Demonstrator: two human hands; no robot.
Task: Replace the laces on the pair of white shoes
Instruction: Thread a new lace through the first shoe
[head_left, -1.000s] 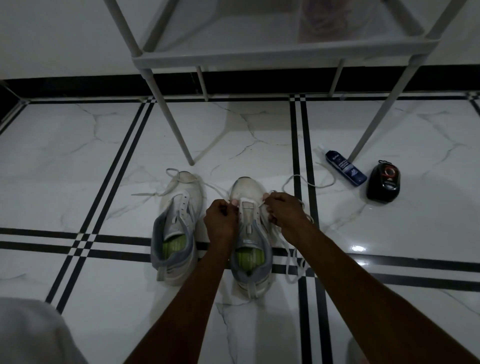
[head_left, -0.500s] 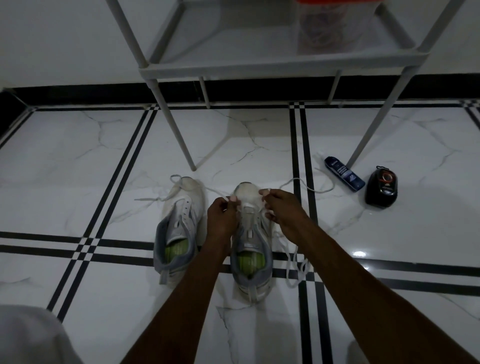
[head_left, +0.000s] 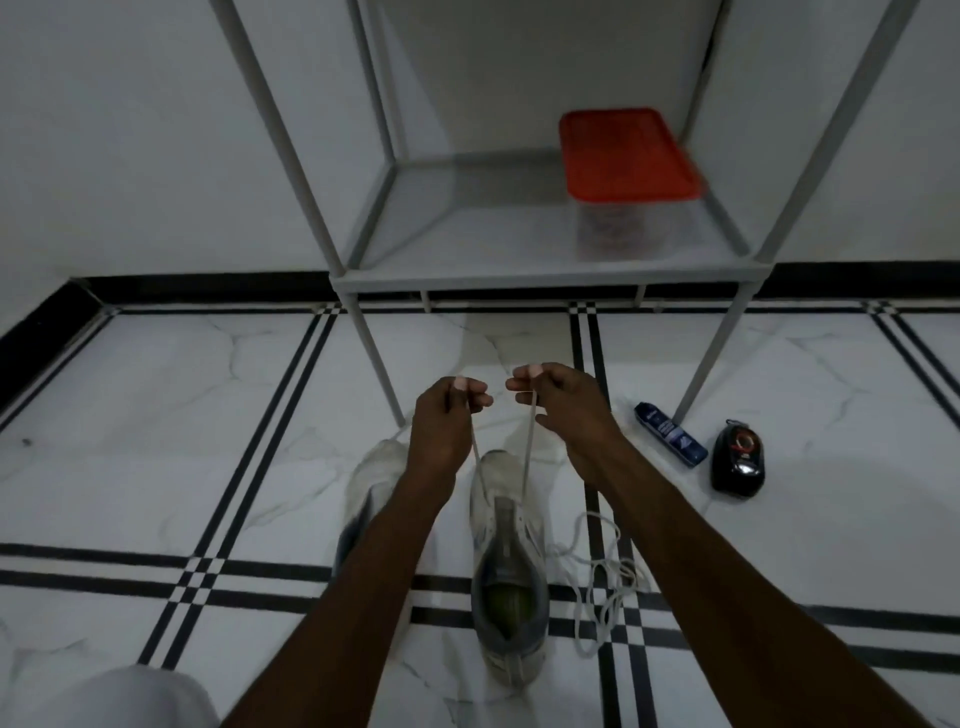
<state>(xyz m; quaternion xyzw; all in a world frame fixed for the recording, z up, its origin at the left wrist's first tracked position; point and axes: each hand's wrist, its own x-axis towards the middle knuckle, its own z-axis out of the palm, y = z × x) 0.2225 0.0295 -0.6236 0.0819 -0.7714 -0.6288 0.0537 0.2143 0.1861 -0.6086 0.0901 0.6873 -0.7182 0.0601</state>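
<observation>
Each hand, left hand (head_left: 441, 421) and right hand (head_left: 558, 402), pinches one end of the lace (head_left: 529, 447) above the right shoe (head_left: 506, 561); pull both ends evenly. Match their lengths before threading on.

Your two arms reach forward, almost parallel. Your left hand (head_left: 448, 415) and your right hand (head_left: 558, 402) are raised side by side, fingers curled, each pinching between thumb and fingertips.
</observation>
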